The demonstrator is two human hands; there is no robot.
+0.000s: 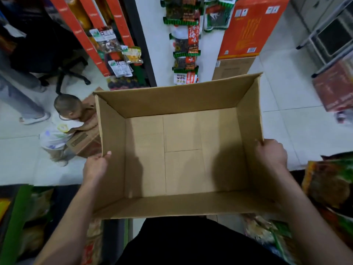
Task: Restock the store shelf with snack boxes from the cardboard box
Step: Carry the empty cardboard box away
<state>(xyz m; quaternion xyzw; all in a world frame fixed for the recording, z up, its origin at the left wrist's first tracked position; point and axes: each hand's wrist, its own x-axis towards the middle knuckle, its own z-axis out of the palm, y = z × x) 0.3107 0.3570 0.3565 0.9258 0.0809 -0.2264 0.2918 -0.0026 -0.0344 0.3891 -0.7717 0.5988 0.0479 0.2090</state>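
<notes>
I've got the box (pixel 181 150) held up in front of me, open top facing the cam, inside bare. L hand (pixel 95 165) grips the left wall, thumb over the rim; R hand (pixel 271 153) grips the right wall, fingers curled over the edge. Snack packs (pixel 186 41) hang on the shelf end beyond it. Small child (pixel 61 127) stands left of box, by another carton (pixel 84 138).

Left hand (pixel 95 165) and right hand (pixel 272 154) grip side walls of empty cardboard box (pixel 183 155); child (pixel 59 127) at left.
</notes>
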